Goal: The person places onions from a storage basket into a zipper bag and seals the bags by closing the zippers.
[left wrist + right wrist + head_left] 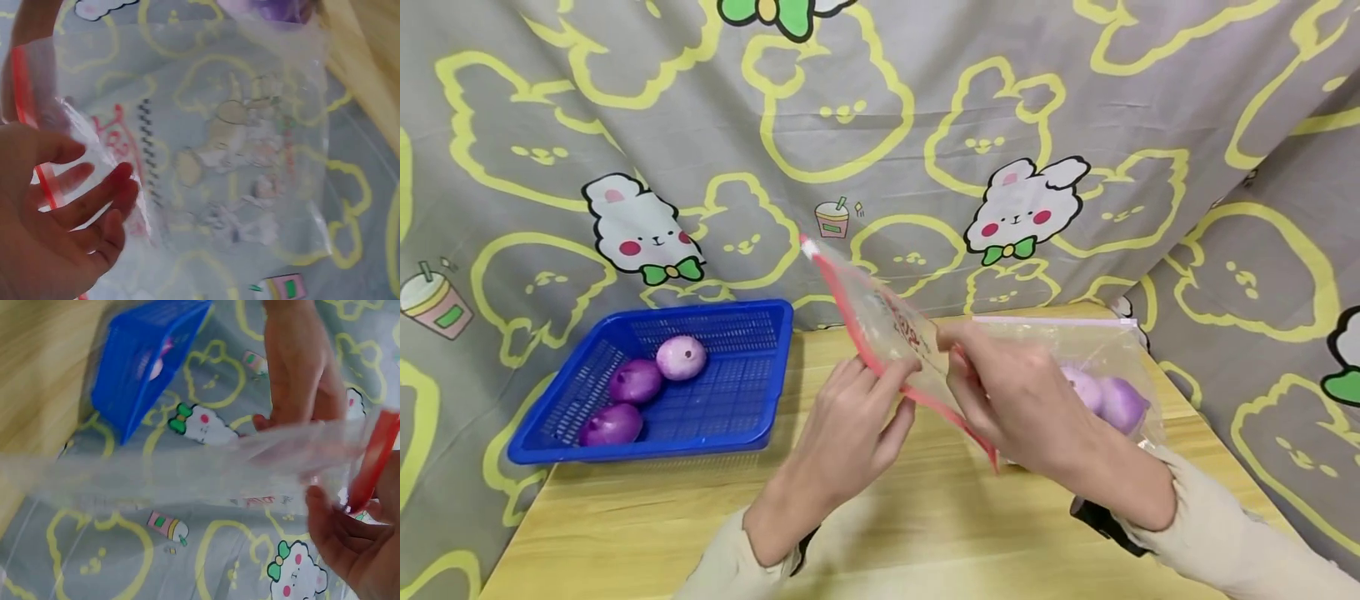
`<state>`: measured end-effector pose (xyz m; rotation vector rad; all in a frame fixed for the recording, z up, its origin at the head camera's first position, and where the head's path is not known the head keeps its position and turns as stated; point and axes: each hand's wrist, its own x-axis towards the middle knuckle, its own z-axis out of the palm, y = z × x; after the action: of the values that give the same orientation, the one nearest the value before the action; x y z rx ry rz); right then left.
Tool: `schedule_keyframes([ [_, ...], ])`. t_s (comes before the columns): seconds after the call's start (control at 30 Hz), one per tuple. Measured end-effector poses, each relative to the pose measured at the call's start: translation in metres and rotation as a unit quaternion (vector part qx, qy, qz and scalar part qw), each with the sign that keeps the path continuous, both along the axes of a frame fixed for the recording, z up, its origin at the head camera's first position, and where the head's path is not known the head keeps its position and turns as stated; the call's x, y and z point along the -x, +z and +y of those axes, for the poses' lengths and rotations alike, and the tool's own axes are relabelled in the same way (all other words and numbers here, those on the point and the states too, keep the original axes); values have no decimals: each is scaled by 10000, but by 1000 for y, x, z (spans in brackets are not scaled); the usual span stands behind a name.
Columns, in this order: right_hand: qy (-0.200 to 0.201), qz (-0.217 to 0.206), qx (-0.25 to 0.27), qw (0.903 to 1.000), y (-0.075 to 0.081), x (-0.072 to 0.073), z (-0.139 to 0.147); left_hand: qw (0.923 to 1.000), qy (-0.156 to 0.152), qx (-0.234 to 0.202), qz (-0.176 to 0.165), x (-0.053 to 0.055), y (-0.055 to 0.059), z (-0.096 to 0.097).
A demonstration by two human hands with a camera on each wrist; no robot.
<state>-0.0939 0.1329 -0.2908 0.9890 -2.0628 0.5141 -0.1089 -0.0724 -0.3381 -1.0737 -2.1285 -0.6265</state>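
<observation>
A clear zip bag (887,321) with a red zip edge and printed cartoon figures is held up above the table, slanting between the two hands. My left hand (857,421) pinches it at the red edge; in the left wrist view one finger shows through the film. My right hand (1026,396) grips the same bag farther right along that edge. Three purple onions (636,382) lie in the left part of a blue basket (741,437). Behind the right hand is another clear zip bag (1037,331) with a lilac zip, with purple onions (1123,404) inside, partly hidden.
A light wooden table (880,533) carries the basket on the left and the filled bag on the right. Grey cloth (865,75) printed with yellow outlines and white rabbits hangs behind and along the sides. A dark strap (1108,525) sits at the right wrist.
</observation>
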Motion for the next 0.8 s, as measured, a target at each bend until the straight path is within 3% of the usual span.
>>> schedule_keyframes([
  [0.1, -292, 244, -277, 9989, -7, 1, 0, 9986, 258, 186, -430, 1, -10, -8],
  [0.17, -566, 181, -569, 9966, -11, 2, 4, 9974, 344, 165, -606, 2, -17, -16],
  [0.3, -1233, -492, -1053, 9855, -19, 3, 12, 9956, 526, 177, -755, 4, -31, -29],
  [0.43, -2034, -1288, -1312, 9617, -27, 4, 20, 9918, 791, 474, -880, 3, -45, -42],
  [0.5, -2207, -1477, -1355, 9545, -31, 4, 22, 9895, 911, 589, -958, 1, -52, -46],
  [0.6, -2089, -1645, -1457, 9529, -35, 5, 22, 9875, 1078, 381, -1082, 1, -58, -47],
  [0.8, -1058, -1307, -1465, 9748, -42, 10, 15, 9848, 1342, -483, -994, 8, -63, -35],
])
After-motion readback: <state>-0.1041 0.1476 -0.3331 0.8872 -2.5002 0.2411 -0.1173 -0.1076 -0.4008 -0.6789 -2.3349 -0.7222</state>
